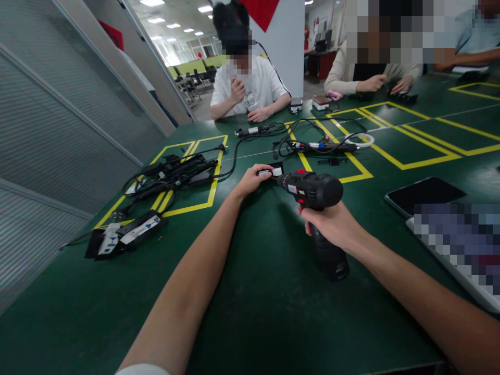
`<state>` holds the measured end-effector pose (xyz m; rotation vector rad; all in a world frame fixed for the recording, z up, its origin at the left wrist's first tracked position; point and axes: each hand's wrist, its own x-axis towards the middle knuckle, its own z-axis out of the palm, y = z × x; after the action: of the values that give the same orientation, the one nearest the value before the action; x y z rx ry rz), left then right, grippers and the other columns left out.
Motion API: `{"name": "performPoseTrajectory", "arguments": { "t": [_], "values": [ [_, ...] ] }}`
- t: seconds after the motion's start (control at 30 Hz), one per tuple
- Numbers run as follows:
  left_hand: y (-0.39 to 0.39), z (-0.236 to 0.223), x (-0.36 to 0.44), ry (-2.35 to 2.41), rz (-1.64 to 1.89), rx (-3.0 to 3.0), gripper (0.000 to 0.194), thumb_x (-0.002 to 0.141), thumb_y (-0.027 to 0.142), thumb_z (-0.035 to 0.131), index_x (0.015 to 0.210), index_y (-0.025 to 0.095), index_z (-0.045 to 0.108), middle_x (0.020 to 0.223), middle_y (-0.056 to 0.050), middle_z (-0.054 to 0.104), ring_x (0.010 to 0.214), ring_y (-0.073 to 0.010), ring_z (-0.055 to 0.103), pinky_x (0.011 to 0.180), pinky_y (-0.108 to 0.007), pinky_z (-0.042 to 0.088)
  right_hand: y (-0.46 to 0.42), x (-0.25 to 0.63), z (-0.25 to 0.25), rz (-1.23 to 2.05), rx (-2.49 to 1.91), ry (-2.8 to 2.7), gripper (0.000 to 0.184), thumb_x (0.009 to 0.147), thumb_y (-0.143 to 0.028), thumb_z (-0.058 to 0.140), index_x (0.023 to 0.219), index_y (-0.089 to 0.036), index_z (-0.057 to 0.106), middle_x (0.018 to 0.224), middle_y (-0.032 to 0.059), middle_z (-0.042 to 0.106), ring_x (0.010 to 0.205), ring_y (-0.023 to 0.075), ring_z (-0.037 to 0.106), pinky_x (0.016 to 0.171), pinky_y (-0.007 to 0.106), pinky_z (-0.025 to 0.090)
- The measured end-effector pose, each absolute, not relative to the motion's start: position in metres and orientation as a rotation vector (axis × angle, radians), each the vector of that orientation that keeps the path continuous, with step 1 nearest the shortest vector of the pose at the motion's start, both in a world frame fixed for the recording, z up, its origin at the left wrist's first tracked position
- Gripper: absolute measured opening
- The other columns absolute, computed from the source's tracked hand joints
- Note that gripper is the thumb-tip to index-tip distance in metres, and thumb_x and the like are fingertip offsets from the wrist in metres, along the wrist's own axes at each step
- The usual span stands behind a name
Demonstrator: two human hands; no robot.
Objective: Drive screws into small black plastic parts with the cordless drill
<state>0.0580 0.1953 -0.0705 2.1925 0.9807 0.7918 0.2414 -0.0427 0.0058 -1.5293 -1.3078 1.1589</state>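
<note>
My right hand (326,224) is wrapped round the handle of a black cordless drill (312,188) with red buttons. The drill's chuck points left, its tip close to a small black piece with white parts (276,171); whether the two touch I cannot tell. My left hand (253,180) lies on the table with its fingers closed over the left end of that piece. Those fingers hide part of it, so its kind does not show.
Bundled black cables and adapters (175,174) lie left on the green table (250,312), near black-and-white flat pieces (125,237). More cables and a tool (320,147) lie beyond my hands. A phone (425,195) and a pixelated screen device (461,250) sit right. Co-workers (250,96) sit opposite.
</note>
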Motion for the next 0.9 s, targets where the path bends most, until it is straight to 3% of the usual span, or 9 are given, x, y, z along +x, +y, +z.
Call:
{"name": "performPoseTrajectory", "arguments": {
  "t": [0.9],
  "values": [
    [0.1966, -0.0709, 0.0580, 0.996, 0.781, 2.193, 0.038, 0.080, 0.041, 0.056, 0.111, 0.022, 0.065, 0.117, -0.005, 0.062, 0.107, -0.0218, 0.054, 0.098, -0.036, 0.041, -0.0438, 0.2416, 0.0062, 1.158, -1.505, -1.318, 0.011, 0.074, -0.024, 0.055, 0.077, -0.016, 0.062, 0.054, 0.0013, 0.058, 0.050, 0.0147, 0.057, 0.051, 0.027, 0.041]
  ]
}}
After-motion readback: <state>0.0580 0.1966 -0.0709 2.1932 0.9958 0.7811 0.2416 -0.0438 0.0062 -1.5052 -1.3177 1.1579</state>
